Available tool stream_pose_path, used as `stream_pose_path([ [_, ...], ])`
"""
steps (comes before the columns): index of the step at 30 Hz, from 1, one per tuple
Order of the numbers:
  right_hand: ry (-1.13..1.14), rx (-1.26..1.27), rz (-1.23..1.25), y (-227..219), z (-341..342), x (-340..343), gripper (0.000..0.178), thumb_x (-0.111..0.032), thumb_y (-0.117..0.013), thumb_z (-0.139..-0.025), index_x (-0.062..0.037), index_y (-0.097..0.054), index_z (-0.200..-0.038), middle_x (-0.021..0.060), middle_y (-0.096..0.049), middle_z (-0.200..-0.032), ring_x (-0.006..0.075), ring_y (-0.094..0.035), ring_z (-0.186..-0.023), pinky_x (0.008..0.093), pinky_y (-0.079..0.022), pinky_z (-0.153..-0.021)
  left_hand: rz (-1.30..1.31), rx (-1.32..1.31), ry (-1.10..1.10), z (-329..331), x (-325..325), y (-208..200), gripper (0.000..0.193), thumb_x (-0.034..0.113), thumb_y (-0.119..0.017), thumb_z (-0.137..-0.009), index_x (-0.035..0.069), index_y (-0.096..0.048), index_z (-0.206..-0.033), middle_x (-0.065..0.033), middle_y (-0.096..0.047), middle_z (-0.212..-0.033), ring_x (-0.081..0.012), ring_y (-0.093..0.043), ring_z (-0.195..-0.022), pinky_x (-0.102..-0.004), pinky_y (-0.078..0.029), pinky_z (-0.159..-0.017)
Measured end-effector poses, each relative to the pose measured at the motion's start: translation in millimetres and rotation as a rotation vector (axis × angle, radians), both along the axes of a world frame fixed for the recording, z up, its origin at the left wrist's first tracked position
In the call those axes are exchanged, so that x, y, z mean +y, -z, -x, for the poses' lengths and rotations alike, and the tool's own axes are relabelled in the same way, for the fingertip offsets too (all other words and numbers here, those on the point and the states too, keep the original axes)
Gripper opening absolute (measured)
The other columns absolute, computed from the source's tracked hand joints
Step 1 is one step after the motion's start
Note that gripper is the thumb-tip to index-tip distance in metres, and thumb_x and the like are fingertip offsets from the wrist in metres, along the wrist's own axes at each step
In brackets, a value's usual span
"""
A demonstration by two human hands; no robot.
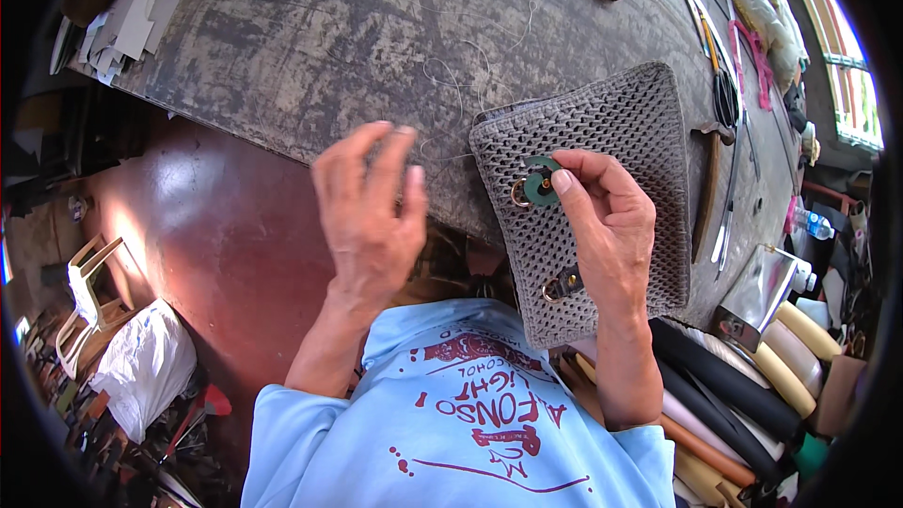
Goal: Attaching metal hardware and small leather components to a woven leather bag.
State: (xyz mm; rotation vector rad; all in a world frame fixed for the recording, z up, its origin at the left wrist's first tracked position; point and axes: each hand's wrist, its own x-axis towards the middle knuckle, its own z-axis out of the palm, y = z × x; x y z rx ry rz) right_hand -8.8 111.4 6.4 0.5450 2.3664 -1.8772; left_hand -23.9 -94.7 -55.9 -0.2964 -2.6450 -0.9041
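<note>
Blue shirt point(451, 433) below grey woven bag point(602, 188).

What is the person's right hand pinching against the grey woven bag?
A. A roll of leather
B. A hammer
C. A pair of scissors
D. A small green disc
D: the right hand pinches a small green disc between thumb and finger over the grey woven bag, beside a metal ring; the left hand is empty, fingers raised.

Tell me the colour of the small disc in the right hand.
Dark green disc, seen in the head view.
</note>
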Motion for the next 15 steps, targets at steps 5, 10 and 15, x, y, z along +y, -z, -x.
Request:
stream_pose_path([
  [5,-0.014,0.002,-0.075,0.3,1.7,-1.3,0.018,-0.001,-0.066,-0.093,0.0039,-0.067,-0.111,0.0025,-0.068,-0.099,0.0045,-0.060,-0.090,0.0190,-0.047,-0.084,0.039,0.064,0.223,7.6,28.7,16.8,0.036,-0.002,-0.073,-0.073,0.007,-0.072,-0.108,-0.0055,-0.063,-0.111,-0.0273,-0.055,-0.108,-0.0407,-0.044,-0.090],
  [10,0.014,-0.005,-0.045,2.2,4.1,0.7,0.018,-0.002,-0.065,-0.093,0.0053,-0.066,-0.109,0.0047,-0.069,-0.097,0.0075,-0.064,-0.090,0.0206,-0.050,-0.081,-0.032,0.246,0.278,9.6,31.7,42.9,0.034,-0.001,-0.076,-0.068,0.005,-0.074,-0.102,-0.0033,-0.065,-0.098,-0.0257,-0.059,-0.097,-0.0390,-0.044,-0.085],
  [15,0.048,-0.053,0.020,4.8,8.3,3.8,0.018,-0.002,-0.065,-0.094,0.0063,-0.066,-0.110,0.0045,-0.068,-0.097,0.0050,-0.062,-0.087,0.0187,-0.049,-0.080,-0.061,0.240,0.235,8.6,32.6,44.6,0.026,-0.001,-0.076,-0.070,0.003,-0.071,-0.095,-0.0047,-0.062,-0.094,-0.0263,-0.059,-0.095,-0.0397,-0.044,-0.084],
])
